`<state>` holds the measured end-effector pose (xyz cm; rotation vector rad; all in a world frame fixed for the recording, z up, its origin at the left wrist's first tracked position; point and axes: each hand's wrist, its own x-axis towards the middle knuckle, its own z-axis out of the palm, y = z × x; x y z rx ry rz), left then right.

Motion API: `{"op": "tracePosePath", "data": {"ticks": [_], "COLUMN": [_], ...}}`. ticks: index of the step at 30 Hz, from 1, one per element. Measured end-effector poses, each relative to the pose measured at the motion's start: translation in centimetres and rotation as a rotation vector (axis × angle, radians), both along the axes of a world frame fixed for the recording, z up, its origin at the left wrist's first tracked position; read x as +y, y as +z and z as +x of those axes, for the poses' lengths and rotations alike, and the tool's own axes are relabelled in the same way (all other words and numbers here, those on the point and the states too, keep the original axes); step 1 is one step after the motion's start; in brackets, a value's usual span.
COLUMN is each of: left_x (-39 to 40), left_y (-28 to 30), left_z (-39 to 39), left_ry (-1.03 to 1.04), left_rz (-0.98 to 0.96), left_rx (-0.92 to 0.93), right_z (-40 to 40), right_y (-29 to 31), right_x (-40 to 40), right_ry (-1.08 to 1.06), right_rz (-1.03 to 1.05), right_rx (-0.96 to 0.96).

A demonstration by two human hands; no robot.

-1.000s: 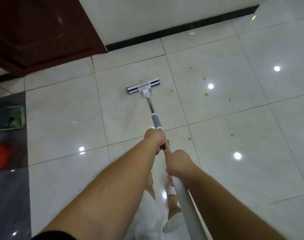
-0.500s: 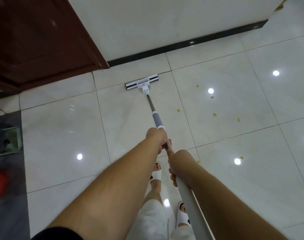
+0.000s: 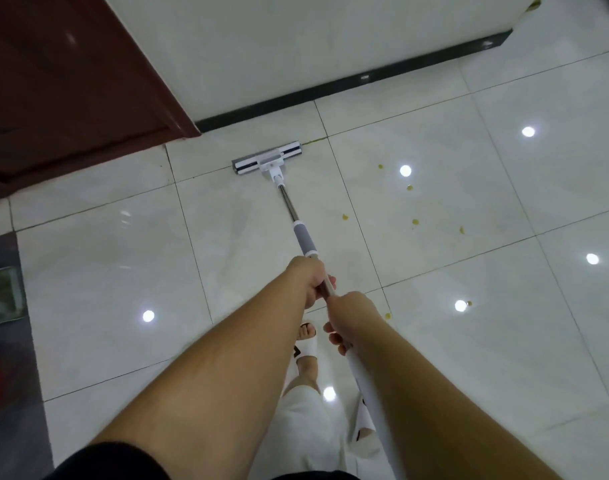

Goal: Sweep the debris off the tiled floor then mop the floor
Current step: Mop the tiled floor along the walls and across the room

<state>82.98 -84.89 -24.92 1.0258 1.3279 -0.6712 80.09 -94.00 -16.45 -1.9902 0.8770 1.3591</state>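
Mop: flat head on the tiled floor near the dark skirting, shaft running back to the person; left hand wrapped round the metal shaft just behind the grey sleeve; right hand clasping the white handle directly behind the left. Debris: yellow specks on the tiles right of the shaft, apart from the head.

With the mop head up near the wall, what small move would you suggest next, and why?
Probably draw the mop head back and swing it right. Both the left hand and right hand grip the handle, the black skirting lies just ahead, and yellow debris bits lie on the tiles to the right.
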Motion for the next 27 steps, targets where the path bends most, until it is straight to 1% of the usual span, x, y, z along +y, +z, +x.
{"op": "tracePosePath", "data": {"ticks": [3,5,7,10,12,17,20,23,27], "left_x": [-0.7,-2.0,-4.0,-8.1,-11.3,-20.5,-26.6,-32.4,-38.8], "left_y": [1.3,2.1,2.8,3.3,3.9,5.4,6.7,8.4,9.6], "left_z": [0.4,0.1,-1.0,-3.4,-5.0,-9.8,-13.1,-16.6,-20.9], "left_ry": [0.019,0.022,0.012,-0.002,-0.015,-0.017,0.007,0.032,0.042], "left_rz": [-0.024,-0.037,-0.050,-0.052,-0.050,-0.031,0.001,0.001,0.003], "left_rx": [-0.036,-0.046,-0.048,-0.031,-0.024,-0.038,-0.071,-0.068,-0.076], "right_z": [0.5,0.3,-0.5,-2.6,-4.1,-8.8,-11.9,-15.1,-19.2], "right_y": [0.9,1.9,2.9,3.9,4.6,6.5,7.6,9.0,9.7], "right_x": [-0.5,-1.8,-4.0,-8.0,-11.4,-21.0,-27.5,-33.8,-40.5], "right_ry": [0.147,0.237,0.297,0.364,0.412,0.531,0.502,0.571,0.622], "right_rz": [-0.015,-0.029,-0.042,-0.075,-0.096,-0.021,0.020,0.051,0.079], "right_rx": [-0.113,-0.148,-0.144,-0.084,-0.055,-0.116,-0.166,-0.208,-0.183]}}
